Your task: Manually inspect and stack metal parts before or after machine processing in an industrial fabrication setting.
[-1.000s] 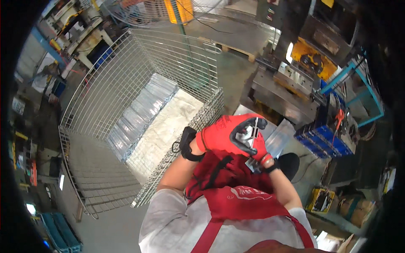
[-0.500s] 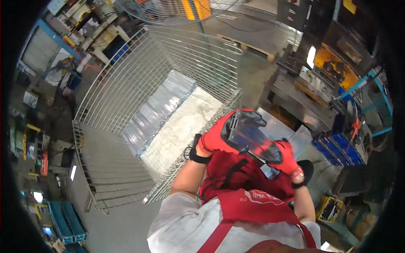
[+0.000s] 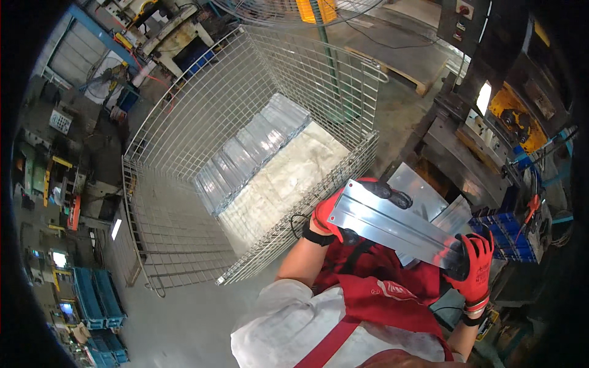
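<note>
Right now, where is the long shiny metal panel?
In the head view, the long shiny metal panel is right of centre, held at its ends by the left hand and right hand, just beside the wire mesh cage.

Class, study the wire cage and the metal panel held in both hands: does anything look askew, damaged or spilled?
Nothing stands out. The left hand and right hand grip the ends of the flat, unbent metal panel. In the wire cage, the stacked panels lie in an even row along one wall. No spill shows.

Glossy sheet-metal panel (image 3: 392, 226), bare steel-wire cage (image 3: 202, 122), red cloth-and-rubber gloves (image 3: 475, 270)
</note>
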